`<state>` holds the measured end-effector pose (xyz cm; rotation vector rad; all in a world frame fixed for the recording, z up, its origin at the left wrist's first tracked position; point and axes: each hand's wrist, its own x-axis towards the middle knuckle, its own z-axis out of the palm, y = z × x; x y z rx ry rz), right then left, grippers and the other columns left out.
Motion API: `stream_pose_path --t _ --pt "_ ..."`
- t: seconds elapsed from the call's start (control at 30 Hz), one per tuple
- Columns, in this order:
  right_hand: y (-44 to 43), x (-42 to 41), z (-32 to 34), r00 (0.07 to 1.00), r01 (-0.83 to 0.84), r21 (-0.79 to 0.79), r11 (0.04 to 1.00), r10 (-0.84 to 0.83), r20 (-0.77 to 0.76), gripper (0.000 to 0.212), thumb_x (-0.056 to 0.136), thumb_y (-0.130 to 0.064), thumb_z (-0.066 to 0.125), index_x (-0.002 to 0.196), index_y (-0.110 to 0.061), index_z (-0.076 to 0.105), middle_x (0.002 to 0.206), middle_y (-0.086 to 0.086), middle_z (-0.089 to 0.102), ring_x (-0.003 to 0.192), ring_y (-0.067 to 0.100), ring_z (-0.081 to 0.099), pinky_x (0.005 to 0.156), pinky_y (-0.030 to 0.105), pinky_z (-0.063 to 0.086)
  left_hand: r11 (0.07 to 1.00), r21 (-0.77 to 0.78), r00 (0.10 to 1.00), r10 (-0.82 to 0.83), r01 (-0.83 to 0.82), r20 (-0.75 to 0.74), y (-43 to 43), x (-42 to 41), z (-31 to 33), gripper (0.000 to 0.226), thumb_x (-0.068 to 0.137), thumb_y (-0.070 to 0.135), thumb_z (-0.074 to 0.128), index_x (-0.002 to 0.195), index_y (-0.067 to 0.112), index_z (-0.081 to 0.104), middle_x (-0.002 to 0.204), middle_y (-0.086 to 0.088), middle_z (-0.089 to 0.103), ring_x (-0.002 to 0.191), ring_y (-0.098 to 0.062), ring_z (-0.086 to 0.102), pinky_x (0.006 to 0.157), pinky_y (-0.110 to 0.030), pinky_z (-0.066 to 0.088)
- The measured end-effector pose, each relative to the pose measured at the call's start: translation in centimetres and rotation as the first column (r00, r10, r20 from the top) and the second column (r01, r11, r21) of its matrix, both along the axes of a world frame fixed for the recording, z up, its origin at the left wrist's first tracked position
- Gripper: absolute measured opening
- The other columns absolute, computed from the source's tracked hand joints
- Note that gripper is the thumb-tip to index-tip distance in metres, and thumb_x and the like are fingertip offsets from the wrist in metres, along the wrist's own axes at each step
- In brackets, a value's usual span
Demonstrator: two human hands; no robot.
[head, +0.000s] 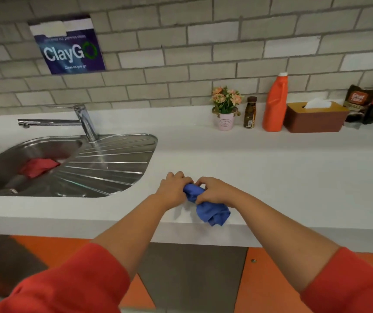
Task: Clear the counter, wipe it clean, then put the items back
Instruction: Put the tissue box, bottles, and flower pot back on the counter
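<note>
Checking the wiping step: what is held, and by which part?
Left hand and right hand grip the blue cloth by its bunched upper end; the rest trails loose.

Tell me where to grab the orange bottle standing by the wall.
Best grip the orange bottle round its slimmer upper body, just under the white cap, coming from the front. It stands upright, with the tissue box close on its right and the small brown bottle on its left.

Stainless steel sink (0, 163) with ribbed drainboard (113, 163). Chrome tap (84, 123), spout turned left over the basin. Red cloth (37, 167), crumpled, lying in the sink. Blue "ClayGo" sign (70, 48) on grey brick-tile wall (203, 41). Orange and grey cabinet fronts (192, 279) below.
</note>
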<state>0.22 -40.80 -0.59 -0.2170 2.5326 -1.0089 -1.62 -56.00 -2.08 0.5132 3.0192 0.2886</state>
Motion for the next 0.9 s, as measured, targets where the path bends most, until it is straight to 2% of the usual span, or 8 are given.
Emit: stream_pose_path --t 0.2,0.33,0.5,0.57,0.67,0.73,0.8,0.9 --pt "-6.9 0.0 -1.3 0.998 0.039 -0.137 0.99 -0.047 -0.052 0.047 0.084 -0.018 0.064 0.126 -0.008 0.045 0.101 0.006 0.054 0.089 0.018 0.051 0.074 0.024 0.043 0.998 0.039 0.997 0.053 -0.051 -0.055 -5.4 -1.9 -0.8 0.048 0.079 0.002 0.051 0.123 0.022 0.055 0.124 -0.001 0.053 0.115 -0.025 0.041 0.089 -0.036 0.039" --pt "-9.8 -1.3 -1.5 0.997 0.037 -0.155 0.987 -0.047 -0.061 0.051 0.085 -0.025 0.064 0.128 -0.007 0.042 0.121 0.012 0.056 0.104 0.023 0.055 0.088 0.03 0.046 0.992 0.077 0.987 0.107 -0.098 -0.122 -7.9 -3.5 -1.2 0.047 0.078 0.001 0.052 0.12 0.021 0.06 0.131 0.0 0.049 0.12 -0.025 0.038 0.093 -0.035 0.04" --pt "-12.7 -2.5 -1.9 0.996 0.001 -0.177 0.984 -0.017 -0.087 0.045 0.089 -0.024 0.059 0.127 -0.006 0.042 0.123 0.015 0.055 0.112 0.028 0.054 0.096 0.035 0.046 0.987 0.128 0.985 0.113 -0.096 -0.131 -10.9 -5.6 -2.4 0.048 0.083 -0.004 0.052 0.123 0.02 0.06 0.137 -0.002 0.042 0.125 -0.024 0.032 0.1 -0.025 0.03" --pt "-13.4 -2.9 -1.9 0.995 -0.007 -0.175 0.984 -0.011 -0.098 0.041 0.089 -0.022 0.059 0.124 -0.006 0.046 0.117 0.014 0.058 0.107 0.027 0.056 0.093 0.034 0.046 0.982 0.161 0.98 0.124 -0.099 -0.154 -11.7 -6.5 -2.9 0.046 0.085 -0.001 0.053 0.126 0.02 0.058 0.135 -0.003 0.043 0.124 -0.024 0.033 0.1 -0.023 0.029" --pt "-14.0 -3.8 -2.1 0.997 -0.038 -0.148 0.988 0.027 -0.078 0.028 0.087 -0.022 0.061 0.11 -0.009 0.053 0.097 0.008 0.054 0.091 0.02 0.052 0.08 0.031 0.046 0.965 0.246 0.986 0.12 -0.089 -0.115 -12.5 -7.5 -3.8 0.044 0.084 -0.001 0.055 0.125 0.014 0.058 0.126 -0.009 0.049 0.115 -0.027 0.044 0.094 -0.022 0.035" --pt "-14.4 -4.6 -2.7 0.999 -0.02 -0.117 0.993 0.017 -0.03 0.037 0.085 -0.033 0.064 0.108 -0.005 0.055 0.093 0.008 0.055 0.086 0.02 0.054 0.078 0.033 0.049 0.959 0.28 0.997 0.068 -0.056 -0.035 -13.0 -8.5 -4.0 0.042 0.082 -0.003 0.056 0.12 0.012 0.061 0.121 -0.011 0.051 0.111 -0.027 0.05 0.089 -0.018 0.034" --pt "-14.8 -5.3 -2.6 1.0 0.007 -0.052 0.999 -0.006 0.023 0.041 0.088 -0.041 0.057 0.104 -0.004 0.055 0.089 0.012 0.059 0.073 0.02 0.057 0.072 0.031 0.051 0.98 0.2 0.999 -0.018 0.01 0.039 -13.3 -9.6 -3.4 0.045 0.08 -0.006 0.055 0.12 0.014 0.062 0.123 -0.01 0.052 0.113 -0.025 0.051 0.089 -0.015 0.032" --pt "-15.0 -6.1 -2.1 0.989 0.04 -0.075 0.996 -0.028 0.146 0.027 0.096 -0.035 0.046 0.099 -0.008 0.05 0.076 0.012 0.061 0.056 0.017 0.056 0.061 0.023 0.047 0.992 0.106 0.988 -0.075 0.061 0.133 -13.4 -10.9 -1.8 0.053 0.078 -0.012 0.047 0.122 0.014 0.062 0.129 -0.009 0.053 0.12 -0.023 0.049 0.097 -0.021 0.035"
